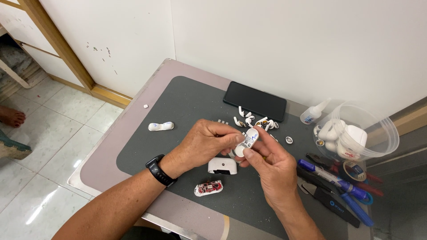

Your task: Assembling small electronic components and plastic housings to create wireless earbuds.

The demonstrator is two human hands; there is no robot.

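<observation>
A small white oval casing part (249, 140) with blue marks on it is pinched between the fingers of both hands above the middle of the counter (102, 164). The fingertips (238, 138) of the left hand (202, 144) are closed on its near end, and the thumb and forefinger of the right hand (271, 166) are closed on its far side, so both sets of fingers are clamped on the same piece; whether it is being pressed together or pried apart cannot be told. The work in hand is judged to be the handling of an earbud case shell, and any further move would call for a steady two-handed grip and fine fingertip pressure. Just below the hands a white case half (222, 166) lies on the dark mat (178, 106), and nearer the front edge a red circuit board (208, 188) in a white frame. Behind the hands loose white earbuds (255, 121) are scattered before a black phone (255, 101). Towards the left edge a white shell piece (161, 126) is seen. Along the right edge stand a clear tub (380, 129) of white parts, a small glue bottle (313, 113), a blue marker (331, 178) and pliers (329, 200).
</observation>
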